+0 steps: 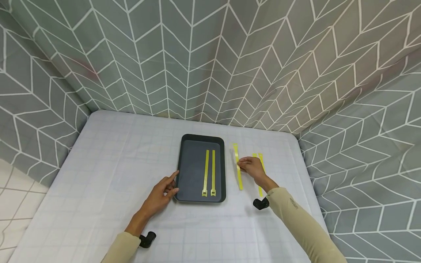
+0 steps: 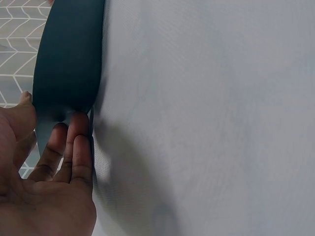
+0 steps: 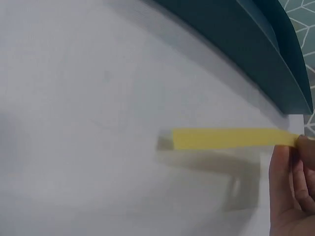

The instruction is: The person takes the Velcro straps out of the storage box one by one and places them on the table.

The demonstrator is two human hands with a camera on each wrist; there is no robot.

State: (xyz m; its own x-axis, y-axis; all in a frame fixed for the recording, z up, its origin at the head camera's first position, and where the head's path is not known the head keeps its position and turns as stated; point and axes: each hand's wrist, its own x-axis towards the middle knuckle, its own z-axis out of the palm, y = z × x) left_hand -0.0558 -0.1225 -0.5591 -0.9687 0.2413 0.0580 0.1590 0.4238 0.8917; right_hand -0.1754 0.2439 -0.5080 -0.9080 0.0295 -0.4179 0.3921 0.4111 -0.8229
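Observation:
A dark grey tray stands mid-table, with two yellow hook-and-loop cable ties side by side in it, slotted heads toward the person. At its left wall, my left hand holds the rim, thumb over the edge and fingers against the outer side, as the left wrist view shows. Right of the tray, my right hand pinches another yellow cable tie near its middle. In the right wrist view, this cable tie hangs over the cloth and casts a shadow.
Two more yellow cable ties lie on the table to the right, partly hidden by the right hand. A white cloth covers the table. Patterned grey curtains hang behind it and at both sides.

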